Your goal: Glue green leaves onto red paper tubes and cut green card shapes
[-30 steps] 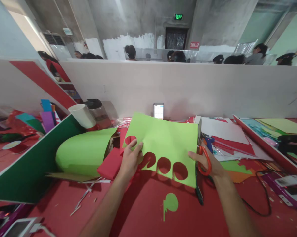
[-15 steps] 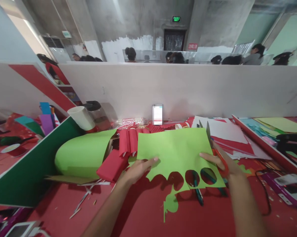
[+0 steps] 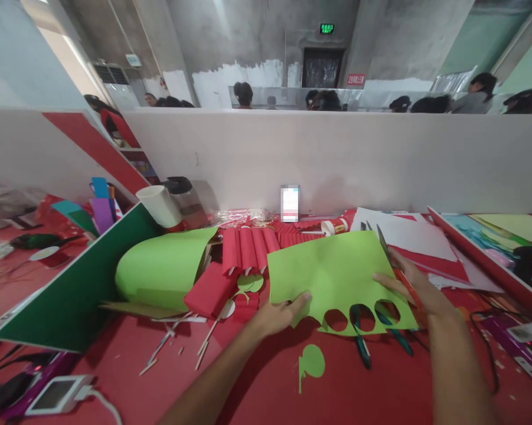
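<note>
A light green paper sheet (image 3: 327, 265) with several round holes along its near edge is held up over the red table. My left hand (image 3: 281, 316) pinches its lower left corner between thumb and fingers. My right hand (image 3: 410, 289) grips orange-handled scissors (image 3: 383, 241), blades pointing up and slightly parted beside the sheet's right edge. Fingers of that hand also rest against the paper. A round green cut-out with a thin tail (image 3: 313, 361) lies on the table below the sheet. Pens (image 3: 363, 351) show through and beneath the holes.
A curved roll of green paper (image 3: 159, 268) leans in the green-walled partition (image 3: 80, 283) at left. Red paper rolls (image 3: 248, 254) and a red block (image 3: 210, 289) sit beside it. A phone (image 3: 290, 203) stands at the back wall. White sheets (image 3: 410, 236) lie at right.
The round cut-out with a tail, earlier hanging from the sheet's lower edge, now lies apart on the table. My left hand and the sheet's left side have shifted right; the view has turned slightly left.
</note>
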{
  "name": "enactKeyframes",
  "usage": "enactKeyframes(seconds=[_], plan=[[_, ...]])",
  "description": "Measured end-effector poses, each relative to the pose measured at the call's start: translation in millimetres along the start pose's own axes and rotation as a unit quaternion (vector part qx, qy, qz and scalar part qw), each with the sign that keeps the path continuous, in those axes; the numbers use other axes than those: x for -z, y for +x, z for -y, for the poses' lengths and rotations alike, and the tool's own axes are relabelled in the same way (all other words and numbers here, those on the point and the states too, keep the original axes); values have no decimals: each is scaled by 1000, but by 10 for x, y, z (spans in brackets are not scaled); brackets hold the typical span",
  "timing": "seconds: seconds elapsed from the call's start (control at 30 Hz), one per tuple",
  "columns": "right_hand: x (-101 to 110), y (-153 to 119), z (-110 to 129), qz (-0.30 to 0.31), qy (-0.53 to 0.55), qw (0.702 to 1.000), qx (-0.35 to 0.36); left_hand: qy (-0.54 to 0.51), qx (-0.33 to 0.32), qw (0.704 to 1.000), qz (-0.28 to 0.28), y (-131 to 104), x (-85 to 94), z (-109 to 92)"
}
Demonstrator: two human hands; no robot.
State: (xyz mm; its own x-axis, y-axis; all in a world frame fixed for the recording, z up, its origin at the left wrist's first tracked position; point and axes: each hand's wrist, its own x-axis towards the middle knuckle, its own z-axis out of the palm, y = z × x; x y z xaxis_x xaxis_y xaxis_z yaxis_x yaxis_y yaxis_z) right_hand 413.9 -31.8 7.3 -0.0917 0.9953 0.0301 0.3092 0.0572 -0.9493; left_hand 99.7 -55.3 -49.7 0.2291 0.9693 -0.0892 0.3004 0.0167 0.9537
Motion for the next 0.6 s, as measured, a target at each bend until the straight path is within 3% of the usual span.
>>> enactKeyframes(seconds=[0.17,0.33,0.4,0.5,0.53,0.6], plan=[[-5,29,2,-36,-1,999,-4,-52,-20,997,46,23,8,-65],[45,124,-16,-129,-1,991,31,-99,39,994,-31,58,127,-85],[54,123,7,-140,17,988,63,-99,52,992,-63,74,189,-75],[-26,56,78,-85,47,991,90,-126,55,982,-127,105,242,-67],[-87,20,110,-46,58,993,88,-138,52,978,-147,116,249,-72],[-252,-62,189,93,83,990,66,-148,46,971,-183,131,255,-94]])
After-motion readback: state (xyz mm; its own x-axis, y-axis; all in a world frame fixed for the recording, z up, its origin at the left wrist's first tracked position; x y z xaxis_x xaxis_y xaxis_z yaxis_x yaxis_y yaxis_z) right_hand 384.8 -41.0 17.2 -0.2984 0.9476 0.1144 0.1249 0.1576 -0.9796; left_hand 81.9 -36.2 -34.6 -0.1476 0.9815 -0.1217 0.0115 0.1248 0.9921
